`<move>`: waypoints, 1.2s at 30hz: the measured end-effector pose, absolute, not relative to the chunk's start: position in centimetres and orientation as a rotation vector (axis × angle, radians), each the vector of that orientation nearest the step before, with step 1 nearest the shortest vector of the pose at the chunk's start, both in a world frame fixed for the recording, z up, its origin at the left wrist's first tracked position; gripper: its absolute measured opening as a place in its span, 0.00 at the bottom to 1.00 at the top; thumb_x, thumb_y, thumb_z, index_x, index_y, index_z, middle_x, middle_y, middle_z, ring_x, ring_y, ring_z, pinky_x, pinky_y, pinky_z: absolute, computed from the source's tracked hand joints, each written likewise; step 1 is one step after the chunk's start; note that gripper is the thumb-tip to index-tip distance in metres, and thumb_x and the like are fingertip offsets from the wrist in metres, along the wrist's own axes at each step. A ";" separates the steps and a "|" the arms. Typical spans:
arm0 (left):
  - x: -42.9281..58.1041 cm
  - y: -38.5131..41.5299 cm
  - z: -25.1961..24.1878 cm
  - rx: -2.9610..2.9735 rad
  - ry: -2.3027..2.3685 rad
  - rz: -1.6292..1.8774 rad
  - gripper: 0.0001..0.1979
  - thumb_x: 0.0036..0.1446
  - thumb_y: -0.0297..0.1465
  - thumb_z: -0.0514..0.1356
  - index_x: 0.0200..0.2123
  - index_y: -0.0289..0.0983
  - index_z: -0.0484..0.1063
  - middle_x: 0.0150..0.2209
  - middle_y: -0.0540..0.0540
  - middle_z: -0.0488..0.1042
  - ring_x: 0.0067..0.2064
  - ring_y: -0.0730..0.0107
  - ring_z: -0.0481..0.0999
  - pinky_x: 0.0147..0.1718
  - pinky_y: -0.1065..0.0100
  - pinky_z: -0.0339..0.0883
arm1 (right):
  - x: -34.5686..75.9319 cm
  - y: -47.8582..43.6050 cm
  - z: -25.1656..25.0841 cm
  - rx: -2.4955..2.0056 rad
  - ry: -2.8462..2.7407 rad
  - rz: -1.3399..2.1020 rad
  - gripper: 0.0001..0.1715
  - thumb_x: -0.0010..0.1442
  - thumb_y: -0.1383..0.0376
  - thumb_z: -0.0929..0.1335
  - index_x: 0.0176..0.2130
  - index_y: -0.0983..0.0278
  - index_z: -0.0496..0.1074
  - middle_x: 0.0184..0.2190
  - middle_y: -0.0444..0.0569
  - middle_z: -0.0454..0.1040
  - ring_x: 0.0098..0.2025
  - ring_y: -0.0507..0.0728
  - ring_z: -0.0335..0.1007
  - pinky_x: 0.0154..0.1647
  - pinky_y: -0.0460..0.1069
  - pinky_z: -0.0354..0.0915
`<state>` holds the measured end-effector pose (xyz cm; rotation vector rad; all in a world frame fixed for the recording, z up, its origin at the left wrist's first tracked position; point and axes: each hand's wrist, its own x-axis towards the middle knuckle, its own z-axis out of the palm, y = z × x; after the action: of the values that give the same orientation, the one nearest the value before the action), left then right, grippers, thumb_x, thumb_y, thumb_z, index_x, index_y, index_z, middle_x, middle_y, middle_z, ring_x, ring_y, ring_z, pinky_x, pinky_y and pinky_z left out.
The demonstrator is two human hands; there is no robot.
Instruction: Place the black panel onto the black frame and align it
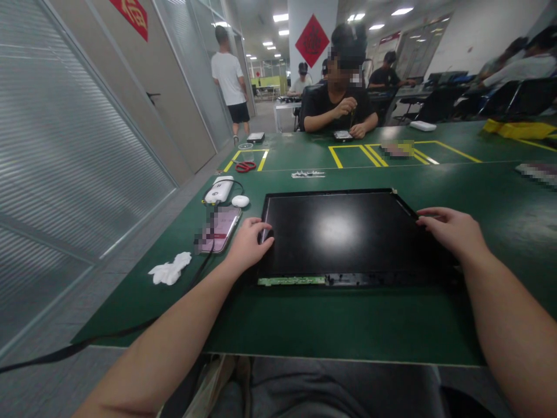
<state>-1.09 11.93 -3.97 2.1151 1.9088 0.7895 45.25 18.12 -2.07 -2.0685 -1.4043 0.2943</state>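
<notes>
Left grip (250,242) and right grip (455,229) are holding a display panel (342,238) by its two sides

The left grip is grasping the left edge, thumb and forefinger closing over the black frame. The right grip is pinching the right edge nearer the far corner; how far the other fingers are reaching underneath is hidden. The display panel is lying face up over the green tabletop (348,326), directly in front of the person, with a circuit board strip (291,281) showing along its near edge. Whether that edge is resting flat or rising slightly, I cannot tell.

The step in hand seems to be steadying or positioning the panel. Shifting it would be calling for both sides moving together, without pressing on the screen or the bare board.

Both forearms are reaching forward and slanting inward from the near side. The left grip is sitting just beside a smartphone (226,229), while the right forearm is passing outside the panel's near right corner.
</notes>
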 end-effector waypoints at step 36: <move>-1.9 12.7 -4.5 2.315 2.023 0.525 0.21 0.61 0.28 0.51 0.52 0.35 0.79 0.57 0.33 0.73 0.57 0.47 0.74 0.60 0.48 0.65 | 46.0 19.0 -2.7 -2.261 -1.524 0.461 0.24 0.50 0.66 0.66 0.46 0.61 0.83 0.43 0.53 0.81 0.42 0.61 0.76 0.43 0.51 0.68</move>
<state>-1.91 12.68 -4.55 2.3147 2.0228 0.5250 45.98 19.00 -2.69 -2.2607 -1.5238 0.4610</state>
